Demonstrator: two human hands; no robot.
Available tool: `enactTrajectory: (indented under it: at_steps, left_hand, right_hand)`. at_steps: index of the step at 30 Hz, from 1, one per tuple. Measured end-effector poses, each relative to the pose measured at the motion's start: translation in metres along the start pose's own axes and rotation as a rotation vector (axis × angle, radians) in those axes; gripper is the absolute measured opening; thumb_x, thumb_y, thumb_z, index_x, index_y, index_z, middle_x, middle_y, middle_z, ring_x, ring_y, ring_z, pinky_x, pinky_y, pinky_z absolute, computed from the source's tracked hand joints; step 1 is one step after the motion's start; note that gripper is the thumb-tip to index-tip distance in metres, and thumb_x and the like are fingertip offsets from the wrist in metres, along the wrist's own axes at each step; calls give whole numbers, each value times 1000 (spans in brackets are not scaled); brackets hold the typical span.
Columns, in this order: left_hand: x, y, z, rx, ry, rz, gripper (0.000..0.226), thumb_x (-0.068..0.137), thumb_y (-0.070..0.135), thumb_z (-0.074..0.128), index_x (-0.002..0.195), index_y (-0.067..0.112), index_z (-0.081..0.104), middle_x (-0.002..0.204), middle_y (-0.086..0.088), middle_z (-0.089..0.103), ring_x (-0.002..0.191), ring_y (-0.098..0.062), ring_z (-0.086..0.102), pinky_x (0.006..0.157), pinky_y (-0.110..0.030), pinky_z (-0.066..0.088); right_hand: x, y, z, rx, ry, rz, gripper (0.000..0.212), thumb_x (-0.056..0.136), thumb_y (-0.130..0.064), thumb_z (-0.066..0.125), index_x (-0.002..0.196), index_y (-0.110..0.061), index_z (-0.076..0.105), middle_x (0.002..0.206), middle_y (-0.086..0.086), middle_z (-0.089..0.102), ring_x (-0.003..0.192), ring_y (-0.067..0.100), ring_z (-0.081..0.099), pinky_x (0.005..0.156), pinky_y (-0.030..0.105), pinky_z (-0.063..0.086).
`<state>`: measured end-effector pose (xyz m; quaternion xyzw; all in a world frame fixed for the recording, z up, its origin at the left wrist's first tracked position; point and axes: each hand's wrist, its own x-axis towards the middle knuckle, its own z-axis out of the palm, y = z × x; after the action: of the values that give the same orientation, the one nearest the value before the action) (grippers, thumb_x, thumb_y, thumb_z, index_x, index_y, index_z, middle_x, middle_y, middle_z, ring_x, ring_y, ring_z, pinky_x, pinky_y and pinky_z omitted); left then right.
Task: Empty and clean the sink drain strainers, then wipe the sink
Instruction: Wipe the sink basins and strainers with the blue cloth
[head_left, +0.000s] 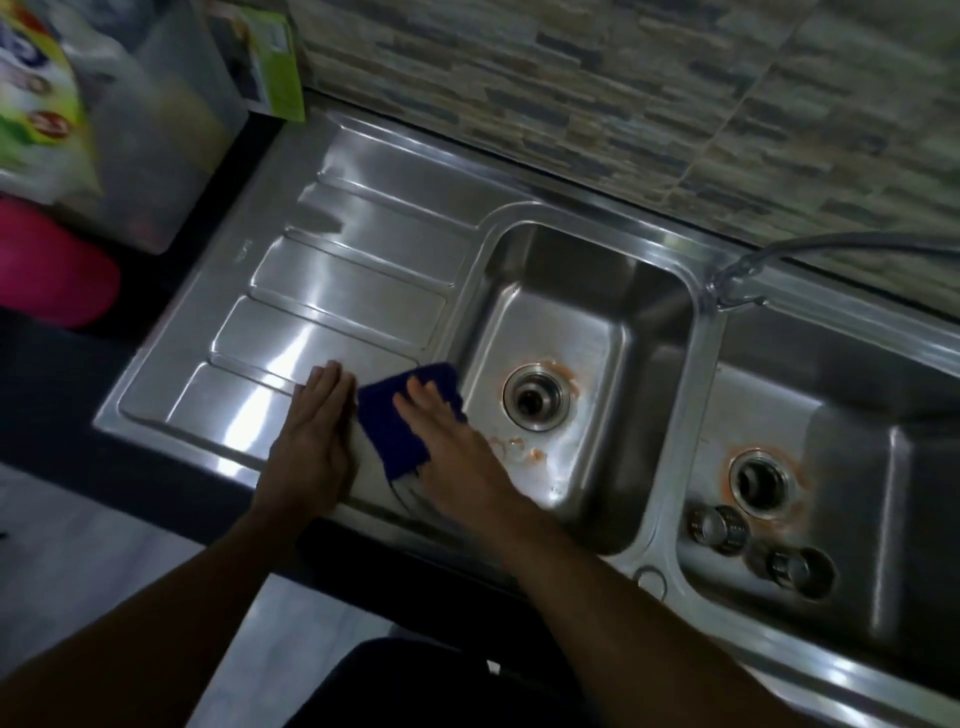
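Cloth, dark blue (400, 421), lies flat on the near end of the steel drainboard (322, 291), right at the lip of the left basin (561, 322). The right hand (447, 447) presses down on it with straight, spread fingers, gripping nothing. The left hand (317, 431) lies just as flat on the bare metal beside it, holding nothing.

It looks soft and light, likely to bunch or slide on that slick steel. I'd say a flat palm over its middle suits wiping, and a pinched corner suits lifting.

The left basin holds no strainer, only an open drain hole (535, 397) ringed with orange residue, and a few scraps toward the front. In the right basin (852, 395) two drain strainers (719, 529) lie out near the front wall, beside a second orange-ringed drain (761, 480). They are small, rigid metal, probably wet and slippery.

A clear plastic tub (171, 130) stands on the counter at far left, its contents too blurred to tell.
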<state>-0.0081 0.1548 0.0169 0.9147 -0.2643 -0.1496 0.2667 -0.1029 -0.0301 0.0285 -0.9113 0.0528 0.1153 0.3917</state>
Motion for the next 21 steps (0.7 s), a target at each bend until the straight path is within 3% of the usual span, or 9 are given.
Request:
enactTrajectory:
  at_steps: [3,5,9,13,18,21]
  left_hand:
    - [-3,3,-6,-24,-2,37,52,102,3,37,154,2,35,165,-15,22,156,-30,14,128,-44,12]
    - [-5,8,-3,-29,-17,37,53,102,-5,39,154,1,32,166,-16,19,156,-30,8,129,-48,9]
    - [-12,22,13,-12,-57,101,54,103,9,32,156,1,29,166,-17,16,155,-27,2,129,-43,0]
    - [-13,30,29,47,-113,192,58,100,17,33,156,2,28,167,-17,17,156,-33,6,128,-50,3]
    - [-18,45,37,164,-142,214,67,94,22,29,153,-7,27,164,-26,18,154,-45,11,126,-57,9]
    - [-17,52,40,196,-142,175,73,88,15,39,156,-6,21,165,-25,12,155,-40,5,127,-55,6]
  right_hand:
    - [-32,-7,23,18,-53,-37,80,86,2,62,157,-21,32,168,-6,15,156,10,9,126,33,21]
    - [-48,-6,28,37,-1,-52,78,82,4,64,152,-24,44,165,-7,27,154,8,20,121,30,27]
    - [-80,11,25,77,109,-87,73,68,14,63,133,-21,67,150,-3,52,141,16,48,112,38,45]
    - [-144,56,6,26,213,-91,66,65,16,72,123,-16,74,140,2,62,132,21,58,108,44,50]
    - [-208,104,-34,-148,267,-124,47,73,-11,56,115,-13,77,131,3,69,123,18,64,114,44,39]
    - [-197,102,-24,-140,279,-57,60,58,11,67,111,-14,79,129,2,70,120,17,66,112,38,43]
